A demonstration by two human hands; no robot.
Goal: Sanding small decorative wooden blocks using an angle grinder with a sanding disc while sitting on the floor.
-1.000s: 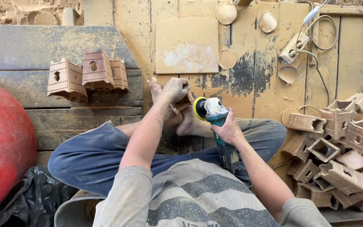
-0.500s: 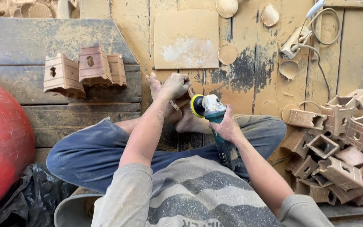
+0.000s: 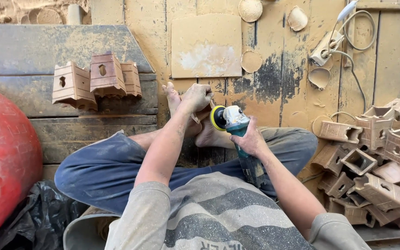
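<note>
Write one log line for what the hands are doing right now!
left hand: closed on small piece, hidden | right hand: holds grinder | disc beside left hand | wooden boxes: piled right

Dust-coated wood, matt throughout; plastic and cloth at your centre.

Your right hand grips a grinder with a smooth teal plastic body and a yellow disc. At ten o'clock, sanded wooden boxes look matt and reddish on rough grey planks; at three o'clock a pile of raw wooden boxes looks paler. The plank floor is caked in fine sawdust. Your trousers are dusty blue cloth.
</note>
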